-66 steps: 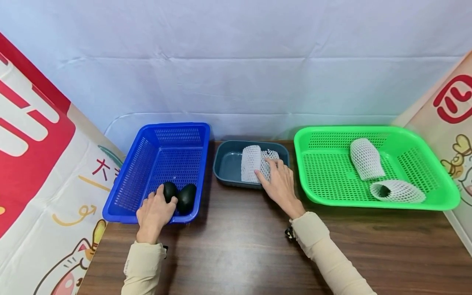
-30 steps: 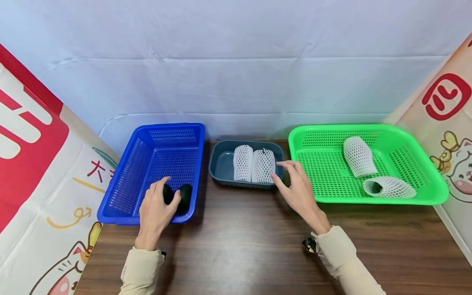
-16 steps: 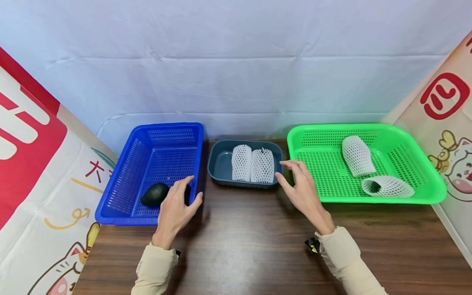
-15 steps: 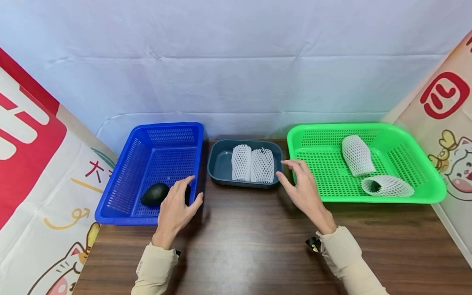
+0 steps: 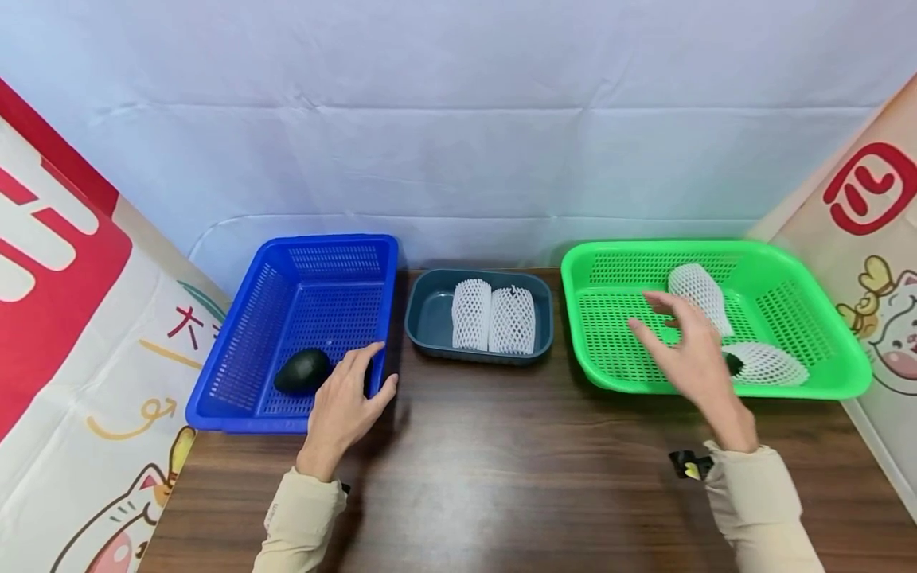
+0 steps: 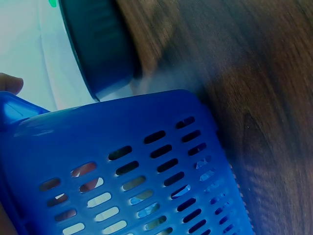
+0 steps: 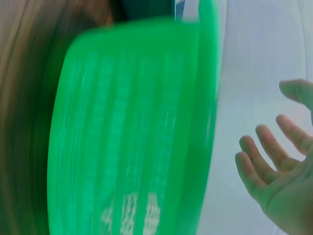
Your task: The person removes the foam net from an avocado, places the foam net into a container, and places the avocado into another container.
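Observation:
My left hand hovers at the near right corner of the blue basket, its fingers loosely bent and its thumb outside the rim. Beside it in the basket lies a dark green, avocado-shaped fruit; a second dark fruit is almost wholly hidden behind the hand. Over the green basket, my right hand is spread with nothing in it. Near that hand are two white foam net sleeves, one behind it and one to its right, with a dark fruit end at the latter's opening.
Between the baskets stands a small dark teal tray with two foam net sleeves side by side, a left one and a right one, on its right part. The wooden table runs in front; a pale cloth wall rises behind.
My right hand has left the foam net sleeve in the tray and moved right over the green basket. My left hand has let go of the left dark fruit and shifted right.

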A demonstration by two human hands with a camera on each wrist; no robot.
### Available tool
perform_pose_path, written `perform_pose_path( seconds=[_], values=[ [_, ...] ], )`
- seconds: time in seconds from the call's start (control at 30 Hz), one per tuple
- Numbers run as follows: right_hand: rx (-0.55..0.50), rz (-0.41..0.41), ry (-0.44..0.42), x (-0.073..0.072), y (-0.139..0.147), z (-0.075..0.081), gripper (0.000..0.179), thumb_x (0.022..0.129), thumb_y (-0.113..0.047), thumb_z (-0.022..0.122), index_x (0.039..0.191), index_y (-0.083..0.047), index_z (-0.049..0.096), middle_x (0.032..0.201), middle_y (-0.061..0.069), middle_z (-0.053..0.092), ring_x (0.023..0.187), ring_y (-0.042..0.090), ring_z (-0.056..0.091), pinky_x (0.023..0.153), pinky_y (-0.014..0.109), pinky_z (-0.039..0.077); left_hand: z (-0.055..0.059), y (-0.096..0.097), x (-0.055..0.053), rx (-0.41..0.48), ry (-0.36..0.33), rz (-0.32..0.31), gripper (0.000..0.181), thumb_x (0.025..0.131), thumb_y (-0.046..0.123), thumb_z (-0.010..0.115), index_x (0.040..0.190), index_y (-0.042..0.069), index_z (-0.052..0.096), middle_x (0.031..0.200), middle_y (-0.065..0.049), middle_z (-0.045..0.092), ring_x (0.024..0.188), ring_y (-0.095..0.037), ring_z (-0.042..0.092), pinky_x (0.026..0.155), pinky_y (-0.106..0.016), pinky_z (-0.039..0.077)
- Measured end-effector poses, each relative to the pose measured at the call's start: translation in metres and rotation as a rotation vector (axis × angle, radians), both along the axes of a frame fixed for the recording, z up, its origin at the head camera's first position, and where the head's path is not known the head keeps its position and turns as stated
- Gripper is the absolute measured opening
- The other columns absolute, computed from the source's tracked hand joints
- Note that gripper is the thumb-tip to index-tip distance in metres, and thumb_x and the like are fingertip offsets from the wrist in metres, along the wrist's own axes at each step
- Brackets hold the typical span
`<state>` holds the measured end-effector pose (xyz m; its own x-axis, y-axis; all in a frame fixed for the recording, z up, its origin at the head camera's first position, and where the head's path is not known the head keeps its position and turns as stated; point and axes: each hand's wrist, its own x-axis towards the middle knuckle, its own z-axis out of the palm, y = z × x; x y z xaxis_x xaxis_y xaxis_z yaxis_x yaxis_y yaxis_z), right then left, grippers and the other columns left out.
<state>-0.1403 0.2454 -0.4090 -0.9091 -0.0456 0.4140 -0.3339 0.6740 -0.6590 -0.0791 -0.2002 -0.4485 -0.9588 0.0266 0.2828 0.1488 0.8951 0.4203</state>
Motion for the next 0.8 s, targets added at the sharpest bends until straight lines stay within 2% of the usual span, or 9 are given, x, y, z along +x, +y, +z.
perform_pose_path(
  seconds=[0.1,0.17,0.2,0.27,0.33,0.4,0.5,0.67,0.8],
  values=[
    [0.022,-0.015,-0.038,-0.001,0.028,0.000,0.047,0.090,-0.013,0.070,0.134,-0.001,0.057,0.125,0.025,0.062,0.104,-0.022,0.040,0.084,0.004,0.033,0.001,-0.001,0.000,-0.002,0.000,0.000,0.051,0.091,0.040,0.065,0.138,0.020,0.056,0.128,-0.010,0.063,0.114,-0.030,0.064,0.083,-0.049,0.055],
    [0.055,-0.020,-0.089,-0.003,0.049,0.000,0.049,0.091,-0.014,0.069,0.136,-0.001,0.055,0.128,0.027,0.060,0.103,-0.021,0.040,0.083,0.006,0.034,0.002,-0.001,0.000,-0.003,0.001,-0.001,0.051,0.091,0.040,0.065,0.137,0.020,0.056,0.128,-0.010,0.063,0.114,-0.030,0.064,0.083,-0.049,0.055],
    [0.085,-0.018,-0.133,-0.003,0.060,0.000,0.052,0.091,-0.016,0.069,0.139,-0.002,0.052,0.131,0.028,0.058,0.108,-0.014,0.046,0.086,0.012,0.038,0.002,-0.001,0.000,-0.005,0.002,-0.002,0.051,0.091,0.040,0.065,0.137,0.020,0.056,0.128,-0.010,0.063,0.114,-0.030,0.064,0.083,-0.049,0.055],
    [0.148,-0.006,-0.233,-0.004,0.083,0.002,0.060,0.093,-0.019,0.067,0.146,-0.003,0.045,0.139,0.030,0.051,0.120,0.010,0.052,0.095,0.032,0.043,0.002,-0.001,0.000,-0.009,0.005,-0.008,0.051,0.091,0.040,0.065,0.137,0.020,0.056,0.128,-0.010,0.063,0.114,-0.030,0.064,0.083,-0.049,0.055],
    [0.199,0.022,-0.325,-0.005,0.105,0.004,0.067,0.094,-0.021,0.066,0.151,-0.004,0.036,0.146,0.033,0.042,0.130,0.039,0.045,0.097,0.056,0.039,0.002,0.000,0.000,-0.012,0.009,-0.011,0.051,0.091,0.040,0.065,0.137,0.020,0.057,0.128,-0.010,0.063,0.114,-0.029,0.064,0.082,-0.049,0.055],
    [0.234,0.046,-0.395,-0.005,0.123,0.006,0.071,0.095,-0.022,0.064,0.154,-0.004,0.029,0.152,0.035,0.031,0.132,0.060,0.031,0.092,0.074,0.029,0.002,0.000,-0.001,-0.014,0.017,-0.012,0.050,0.091,0.040,0.065,0.136,0.019,0.057,0.127,-0.010,0.064,0.114,-0.029,0.064,0.082,-0.048,0.056],
    [0.248,0.041,-0.438,-0.006,0.138,0.003,0.073,0.096,-0.022,0.064,0.155,-0.003,0.026,0.156,0.036,0.022,0.136,0.065,0.019,0.093,0.079,0.023,0.002,0.000,0.000,-0.016,0.030,-0.010,0.049,0.090,0.038,0.066,0.135,0.019,0.058,0.125,-0.010,0.064,0.112,-0.029,0.065,0.080,-0.048,0.056],
    [0.277,-0.011,-0.483,-0.003,0.152,-0.003,0.078,0.096,-0.028,0.064,0.156,0.000,0.021,0.158,0.037,0.014,0.134,0.067,0.017,0.089,0.080,0.024,0.001,0.001,0.000,-0.023,0.032,-0.011,0.048,0.090,0.038,0.067,0.134,0.019,0.059,0.124,-0.010,0.065,0.110,-0.028,0.065,0.079,-0.047,0.056],
    [0.224,-0.012,-0.498,-0.003,0.166,-0.012,0.082,0.095,-0.027,0.066,0.157,-0.001,0.018,0.159,0.036,0.012,0.136,0.066,0.015,0.090,0.080,0.024,0.000,0.002,-0.001,-0.028,0.017,-0.008,0.047,0.091,0.039,0.066,0.133,0.019,0.060,0.123,-0.009,0.064,0.110,-0.027,0.065,0.081,-0.046,0.056]
  ],
)
